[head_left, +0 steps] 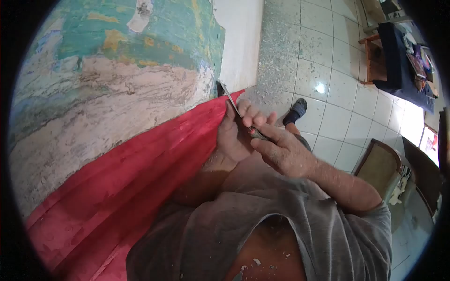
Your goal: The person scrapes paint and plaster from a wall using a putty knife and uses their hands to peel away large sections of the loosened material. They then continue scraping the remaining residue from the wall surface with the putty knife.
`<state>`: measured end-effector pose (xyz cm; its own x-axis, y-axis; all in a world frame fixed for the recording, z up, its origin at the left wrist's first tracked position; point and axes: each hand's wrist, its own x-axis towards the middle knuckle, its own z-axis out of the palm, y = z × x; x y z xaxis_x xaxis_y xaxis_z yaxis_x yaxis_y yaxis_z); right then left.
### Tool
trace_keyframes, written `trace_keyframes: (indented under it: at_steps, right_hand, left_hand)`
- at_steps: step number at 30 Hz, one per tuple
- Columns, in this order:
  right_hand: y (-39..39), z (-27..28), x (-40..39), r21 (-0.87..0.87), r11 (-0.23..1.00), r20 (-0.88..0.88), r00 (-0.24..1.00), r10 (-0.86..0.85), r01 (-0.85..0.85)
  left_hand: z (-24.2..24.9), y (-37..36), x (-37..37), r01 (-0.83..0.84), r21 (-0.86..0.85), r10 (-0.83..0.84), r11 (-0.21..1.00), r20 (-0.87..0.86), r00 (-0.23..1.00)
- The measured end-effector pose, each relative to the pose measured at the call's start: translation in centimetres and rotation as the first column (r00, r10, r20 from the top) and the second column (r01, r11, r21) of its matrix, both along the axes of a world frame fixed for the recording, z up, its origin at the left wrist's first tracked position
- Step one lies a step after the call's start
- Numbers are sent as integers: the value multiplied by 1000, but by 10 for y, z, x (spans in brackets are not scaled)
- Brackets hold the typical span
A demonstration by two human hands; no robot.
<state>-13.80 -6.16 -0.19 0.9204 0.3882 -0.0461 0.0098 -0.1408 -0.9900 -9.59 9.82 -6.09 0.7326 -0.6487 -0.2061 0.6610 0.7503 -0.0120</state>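
Observation:
My right hand is closed around the dark handle of a thin-bladed scraper, seen nearly edge-on. My left hand curls its fingers and thumb about the scraper's blade near the handle, palm partly showing. The blade points up and away, its tip overlapping the corner of the wall in this view. Beside it, the wall carries peeling green and yellow paint above a rough bare band. White dust coats both hands and my right forearm.
Red sheeting runs along the wall's lower part on my left. Paint flakes litter the tiled floor. A sandalled foot stands ahead. On the right are a chair and a dark-draped table with things on it.

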Motion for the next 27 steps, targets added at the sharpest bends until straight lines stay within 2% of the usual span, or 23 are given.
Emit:
trace_keyframes:
  at_steps: [1,2,3,4,5,6,7,9,10,11,13,14,15,16,17,19,20,21,22,23,24,27]
  right_hand:
    - [-6,-3,-1,2,1000,7,1000,0,-1]
    - [-11,2,-4,59,998,-168,986,15,-5]
    - [-17,3,-8,117,993,-331,943,39,0]
    - [-24,1,-18,-55,998,220,975,9,3]
    - [-22,16,-18,-52,999,222,975,3,9]
    - [-22,42,-12,152,987,-475,880,31,47]
    - [-21,55,-7,275,939,-916,354,190,206]
    - [-18,54,-4,262,953,-899,398,185,149]
    - [-18,53,-2,248,964,-880,437,185,92]
    - [-19,52,6,226,974,-851,490,186,24]
    - [-20,51,14,168,982,-804,564,189,-90]
    - [-21,52,19,128,981,-773,605,193,-148]
    - [-22,53,24,83,976,-736,648,196,-202]
    - [-19,49,24,77,977,-737,648,191,-201]
    - [-15,37,21,86,979,-614,764,198,-184]
    - [-10,20,14,115,981,-323,928,186,-156]
    - [-5,29,33,233,972,-842,493,218,-33]
    - [-9,30,33,230,972,-839,497,220,-43]
    - [-13,29,35,136,981,-744,639,192,-137]
    - [-15,30,25,43,976,-644,741,189,-211]
    - [-17,35,16,53,976,-649,736,195,-212]
    - [-25,43,15,95,981,-559,807,193,-169]
  left_hand:
    - [-3,0,3,27,-2,-27,1000,28,999]
    - [4,-5,1,8,112,-7,994,-10,1000]
    - [14,-9,-2,8,120,-7,993,-15,1000]
    - [24,-12,-4,36,71,-36,997,2,999]
    - [34,-15,-8,67,19,-67,998,16,998]
    - [42,-16,-12,77,-12,-77,997,2,997]
    - [37,-12,-11,76,-12,-76,997,4,997]
    - [8,2,-11,-67,140,66,988,13,998]
    - [-13,6,-2,-111,38,114,993,-75,991]
    - [-11,3,2,-115,33,117,993,-63,991]
    - [-4,-3,-2,-84,72,97,994,-217,971]
    - [-4,-3,-5,12,161,-13,987,8,1000]
    - [6,-5,-6,14,150,-17,989,19,1000]
    - [22,-8,-13,28,69,-26,997,-27,999]
    - [29,-9,-16,36,-10,-37,999,-72,997]
    - [12,0,-14,5,-2,-5,1000,-44,999]
    - [-13,8,-11,-17,-33,18,999,27,999]
    - [-20,7,-3,-45,-69,53,997,117,992]
    - [-25,3,4,-44,-75,54,996,135,989]
    - [-17,-1,-2,-9,17,7,1000,80,997]
    - [-8,-4,-6,33,107,-36,994,26,999]
    - [21,-12,-11,35,16,-36,999,3,999]
